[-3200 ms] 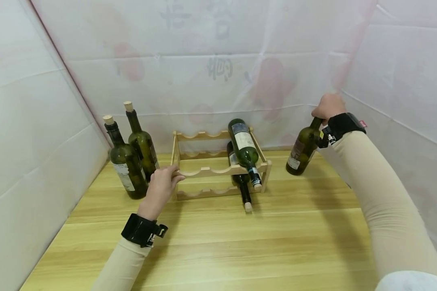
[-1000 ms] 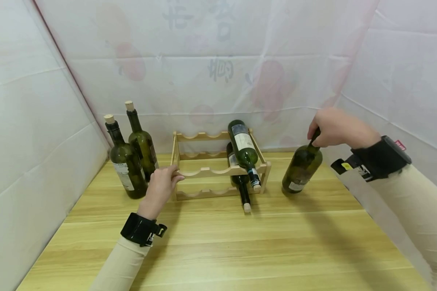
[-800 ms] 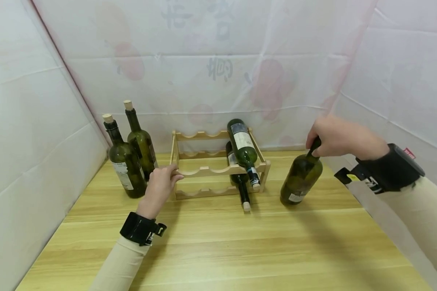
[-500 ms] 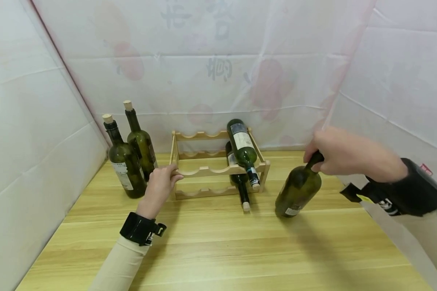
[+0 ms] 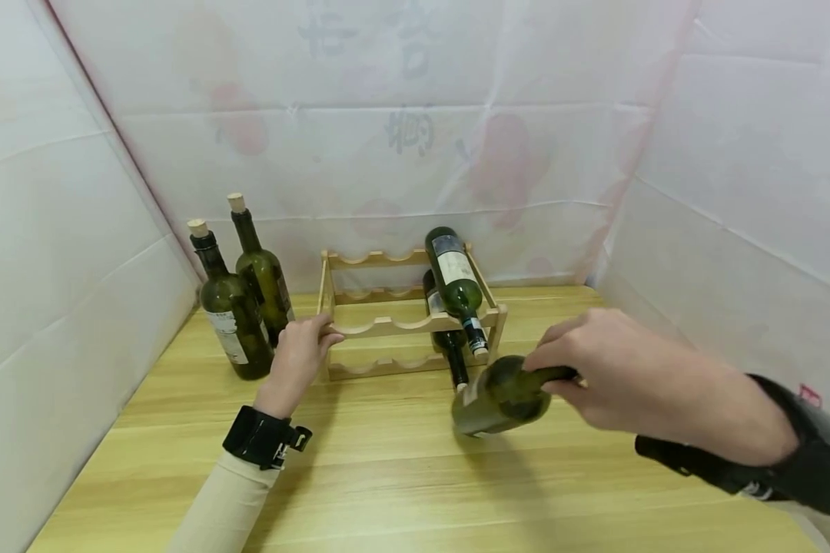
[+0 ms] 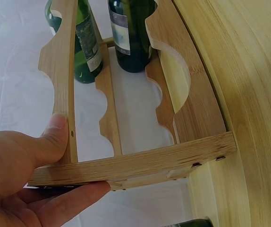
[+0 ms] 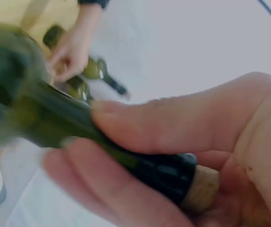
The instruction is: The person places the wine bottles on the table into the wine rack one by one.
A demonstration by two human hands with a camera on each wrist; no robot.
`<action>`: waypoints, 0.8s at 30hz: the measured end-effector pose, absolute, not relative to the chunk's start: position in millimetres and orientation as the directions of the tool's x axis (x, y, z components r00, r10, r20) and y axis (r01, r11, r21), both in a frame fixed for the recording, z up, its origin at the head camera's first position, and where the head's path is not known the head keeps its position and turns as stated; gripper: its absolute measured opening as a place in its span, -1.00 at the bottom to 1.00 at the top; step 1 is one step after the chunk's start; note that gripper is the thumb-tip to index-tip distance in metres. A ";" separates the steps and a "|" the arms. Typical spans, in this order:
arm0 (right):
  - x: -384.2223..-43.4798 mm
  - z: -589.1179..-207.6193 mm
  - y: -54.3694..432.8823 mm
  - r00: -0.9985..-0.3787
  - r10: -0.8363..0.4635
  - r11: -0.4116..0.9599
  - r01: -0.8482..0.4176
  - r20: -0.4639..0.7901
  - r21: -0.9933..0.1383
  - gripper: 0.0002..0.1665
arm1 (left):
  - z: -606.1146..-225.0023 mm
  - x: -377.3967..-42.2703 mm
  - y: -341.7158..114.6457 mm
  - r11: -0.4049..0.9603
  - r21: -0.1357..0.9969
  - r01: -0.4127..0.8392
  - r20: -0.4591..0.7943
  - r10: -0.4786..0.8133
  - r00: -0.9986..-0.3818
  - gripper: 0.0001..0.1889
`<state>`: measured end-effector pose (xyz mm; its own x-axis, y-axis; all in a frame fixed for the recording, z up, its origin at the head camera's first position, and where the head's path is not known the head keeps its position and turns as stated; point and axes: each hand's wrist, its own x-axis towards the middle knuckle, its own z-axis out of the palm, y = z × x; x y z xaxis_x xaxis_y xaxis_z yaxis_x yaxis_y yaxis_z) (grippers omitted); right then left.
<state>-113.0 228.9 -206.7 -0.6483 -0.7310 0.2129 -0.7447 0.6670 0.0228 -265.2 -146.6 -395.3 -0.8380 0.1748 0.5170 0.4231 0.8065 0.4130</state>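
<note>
A green wine bottle point(image 5: 501, 395) hangs tilted in front of the rack, base toward the left. My right hand point(image 5: 615, 372) grips it by the neck; the right wrist view shows thumb and fingers around the neck point(image 7: 69, 116), with the cork point(image 7: 201, 189) near the palm. My left hand point(image 5: 295, 353) holds the front left corner of the wooden wine rack point(image 5: 394, 326), its thumb on the front bar point(image 6: 60, 94) in the left wrist view. At the rack's right end one bottle point(image 5: 454, 265) lies on the upper tier and another point(image 5: 449, 346) below it, necks toward me.
Two corked wine bottles point(image 5: 228, 307) point(image 5: 263, 273) stand upright left of the rack. White cloth point(image 5: 387, 169) hangs behind and at both sides of the wooden table point(image 5: 360, 491).
My right hand has brought the bottle from the far right toward me and left, to the rack's front. The bottle has tipped from nearly upright to strongly slanted. The left hand stays on the rack.
</note>
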 end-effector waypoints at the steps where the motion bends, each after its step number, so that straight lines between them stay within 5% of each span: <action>1: -111.2 -210.9 224.9 -0.620 -0.749 0.642 -0.767 0.234 0.021 -0.60 | -395.5 -265.2 -147.2 0.805 0.414 0.424 0.516 0.175 -0.838 -0.82; 10: -96.7 -239.8 196.2 -0.403 -0.809 0.485 -0.869 0.428 0.099 -0.64 | -392.1 -268.5 -144.6 0.798 0.421 0.431 0.524 0.174 -0.834 -0.85; 24: -95.0 -279.7 180.7 -0.323 -0.871 0.458 -0.806 0.371 0.374 -0.76 | -392.9 -264.8 -146.9 0.811 0.433 0.394 0.488 0.156 -0.859 -0.82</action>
<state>-95.0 180.7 -279.7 -0.3231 -0.8707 0.3708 -0.8060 0.4585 0.3743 -264.8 -146.9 -392.9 -0.8586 0.1560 0.4883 0.3937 0.8107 0.4333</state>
